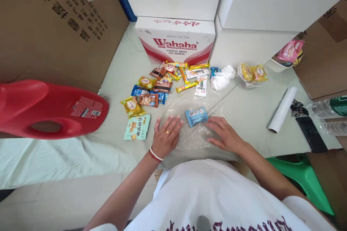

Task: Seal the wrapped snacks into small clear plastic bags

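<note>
A clear plastic bag (pixel 189 138) lies flattened on the table in front of me, and a small light-blue snack packet (pixel 197 116) rests on it. My left hand (pixel 168 132) is spread flat on the bag's left side, palm down. On the other side, my right hand (pixel 223 133) has its fingers apart, with the fingertips close to the packet's right edge; whether they touch it I cannot tell. Left of my left hand lies a mint-green snack pouch (pixel 137 127). Beyond it, several wrapped snacks (pixel 148 100) are heaped together.
A red jug (pixel 54 110) lies at the left beside a big cardboard box (pixel 62 32). Behind the snacks stands a Wahaha carton (pixel 176 43). Toward the right are a clear bowl of yellow packets (pixel 252 74), a white roll (pixel 283 110), a black phone (pixel 311 134) and plastic bottles (pixel 326 108).
</note>
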Available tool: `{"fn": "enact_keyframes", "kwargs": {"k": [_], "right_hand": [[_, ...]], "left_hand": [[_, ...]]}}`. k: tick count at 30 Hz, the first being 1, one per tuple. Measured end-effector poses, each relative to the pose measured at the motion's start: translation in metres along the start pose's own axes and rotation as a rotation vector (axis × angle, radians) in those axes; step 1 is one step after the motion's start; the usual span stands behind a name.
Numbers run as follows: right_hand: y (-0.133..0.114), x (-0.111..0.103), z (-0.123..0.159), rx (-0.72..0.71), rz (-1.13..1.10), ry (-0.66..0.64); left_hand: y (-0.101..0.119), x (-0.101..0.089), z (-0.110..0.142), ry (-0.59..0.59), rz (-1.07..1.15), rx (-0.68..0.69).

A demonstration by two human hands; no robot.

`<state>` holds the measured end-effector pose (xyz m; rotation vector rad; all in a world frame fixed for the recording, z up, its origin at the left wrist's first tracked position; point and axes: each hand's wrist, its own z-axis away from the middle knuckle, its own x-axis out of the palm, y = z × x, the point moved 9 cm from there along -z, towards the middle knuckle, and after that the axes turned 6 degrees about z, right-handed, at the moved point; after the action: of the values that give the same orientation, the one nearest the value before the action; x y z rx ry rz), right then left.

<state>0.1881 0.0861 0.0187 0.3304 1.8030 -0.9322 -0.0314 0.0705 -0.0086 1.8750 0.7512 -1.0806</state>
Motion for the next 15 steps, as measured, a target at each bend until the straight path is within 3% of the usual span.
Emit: {"fn": "enact_keyframes", "kwargs": {"k": [3, 7, 10, 15], "right_hand": [[0.004, 0.01, 0.043, 0.019, -0.066, -0.087], [0.019, 0.011, 0.074, 0.095, -0.17, 0.068], [0.025, 0.001, 0.071, 0.137, -0.274, 0.109], [0.043, -0.031, 0.033, 0.23, -0.431, 0.056]], "left_hand": [[-0.002, 0.006, 0.016, -0.171, 0.099, 0.077], [-0.017, 0.014, 0.033, -0.377, 0.132, 0.037], [-0.02, 0.011, 0.033, -0.444, 0.126, 0.016], [-0.024, 0.007, 0.014, -0.493, 0.12, 0.013]]}}
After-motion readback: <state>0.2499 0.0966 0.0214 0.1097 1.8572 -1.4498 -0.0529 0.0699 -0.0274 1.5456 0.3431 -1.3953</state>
